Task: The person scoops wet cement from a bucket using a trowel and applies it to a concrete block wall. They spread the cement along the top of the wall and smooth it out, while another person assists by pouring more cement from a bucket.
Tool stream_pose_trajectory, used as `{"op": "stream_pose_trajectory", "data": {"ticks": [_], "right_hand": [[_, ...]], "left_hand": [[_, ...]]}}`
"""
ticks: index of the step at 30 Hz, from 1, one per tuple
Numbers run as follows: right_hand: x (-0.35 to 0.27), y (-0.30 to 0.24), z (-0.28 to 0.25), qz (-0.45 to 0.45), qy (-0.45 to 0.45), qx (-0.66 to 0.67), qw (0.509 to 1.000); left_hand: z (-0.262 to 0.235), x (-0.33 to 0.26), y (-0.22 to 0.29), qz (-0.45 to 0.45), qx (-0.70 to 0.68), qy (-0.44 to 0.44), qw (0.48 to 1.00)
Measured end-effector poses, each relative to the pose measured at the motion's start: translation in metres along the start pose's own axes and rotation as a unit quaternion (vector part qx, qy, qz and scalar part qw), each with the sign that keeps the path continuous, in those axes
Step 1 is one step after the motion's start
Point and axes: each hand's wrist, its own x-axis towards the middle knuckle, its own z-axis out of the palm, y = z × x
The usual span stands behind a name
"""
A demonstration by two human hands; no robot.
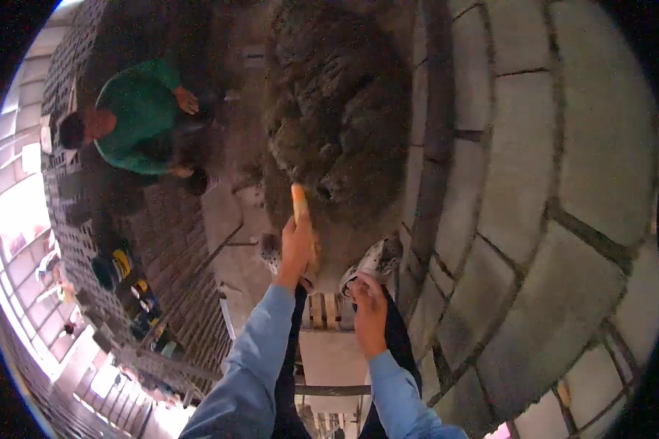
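Note:
In front of my feet lies a big mound of dark, wet-looking clay or mud [337, 110], its surface lumpy and gouged. My left hand [295, 245] is closed round a light wooden handle [298, 196] with an orange end, which points toward the mound's near edge. Whatever is at the handle's other end is mostly hidden by the hand. My right hand [370, 311] hangs over my right leg, close to the patterned shoe [377, 262]. Its fingers are loosely bent and a little apart, and I see nothing in them.
A person in a green top [135, 117] is left of the mound, hands apart from mine. Stacked bricks [176, 249] line the left side. Grey slabs with dark joints [520, 139] cover the right. Wooden slats [324, 311] lie between my legs.

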Motion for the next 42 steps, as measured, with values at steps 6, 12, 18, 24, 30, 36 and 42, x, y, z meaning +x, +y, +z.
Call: {"op": "stream_pose_trajectory", "data": {"ticks": [6, 12, 18, 24, 30, 36, 42], "right_hand": [[0.004, -0.017, -0.027, 0.084, 0.045, 0.175, 0.98], [-0.007, -0.131, -0.037, 0.089, 0.067, 0.255, 0.961], [0.03, -0.223, -0.029, 0.014, 0.025, 0.339, 0.94], [0.065, -0.392, -0.079, -0.186, 0.082, 0.371, 0.906], [0.112, -0.553, -0.256, -0.365, 0.343, 0.407, 0.764], [0.207, -0.669, -0.372, -0.37, 0.192, 0.343, 0.842], [0.278, -0.762, -0.337, -0.305, 0.049, 0.272, 0.911]], "left_hand": [[-0.026, -0.079, 0.016, -0.034, -0.017, -0.015, 0.999], [-0.034, -0.188, 0.114, -0.038, 0.118, -0.07, 0.99], [0.002, -0.283, 0.235, 0.028, 0.186, -0.077, 0.979], [0.084, -0.325, 0.338, 0.027, 0.173, -0.121, 0.977], [0.24, -0.353, 0.438, 0.069, 0.152, -0.194, 0.967], [0.393, -0.335, 0.501, 0.152, 0.166, -0.273, 0.935], [0.49, -0.316, 0.555, 0.243, 0.162, -0.209, 0.933]]}}
